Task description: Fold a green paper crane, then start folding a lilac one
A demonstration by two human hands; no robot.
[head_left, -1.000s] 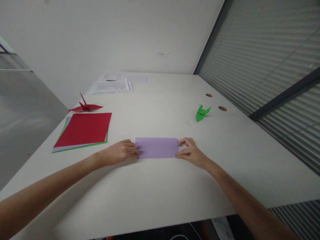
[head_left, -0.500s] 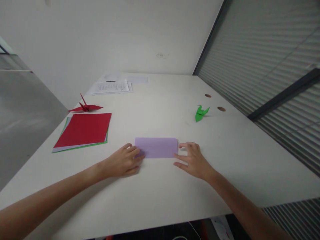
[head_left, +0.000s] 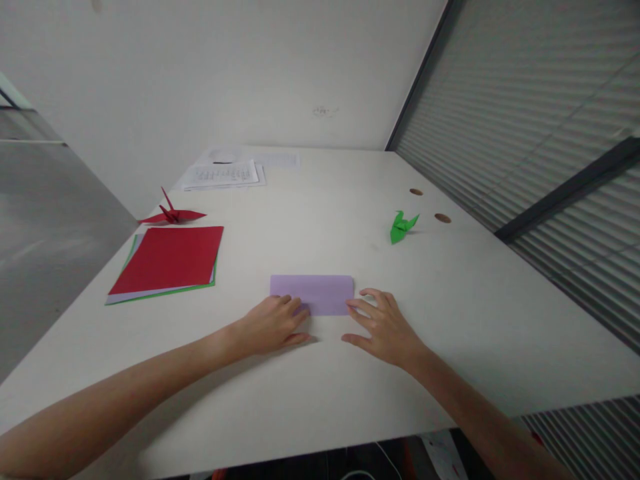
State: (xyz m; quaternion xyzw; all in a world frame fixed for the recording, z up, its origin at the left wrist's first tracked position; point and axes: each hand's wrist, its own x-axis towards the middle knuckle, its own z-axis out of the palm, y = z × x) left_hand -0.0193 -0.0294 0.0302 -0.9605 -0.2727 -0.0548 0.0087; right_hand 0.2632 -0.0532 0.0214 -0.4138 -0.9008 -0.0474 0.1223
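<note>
A folded sheet of purple paper (head_left: 320, 292) lies flat on the white table in front of me, its long side running left to right. The fingers of my left hand (head_left: 277, 325) rest on its lower left part, with the thumb stretched out below the near edge. At the paper's right end is my right hand (head_left: 383, 328), fingers spread, one fingertip touching the lower right corner. Neither hand grips the paper.
On the left a stack of square paper with a red sheet (head_left: 173, 259) on top lies before a red paper crane (head_left: 171, 215). A green paper crane (head_left: 401, 228) sits at the right, near two round table holes. Written sheets (head_left: 223, 175) lie at the back.
My left hand has slid to the right along the purple paper's near edge. My right hand has shifted slightly, its thumb lower and further from the paper.
</note>
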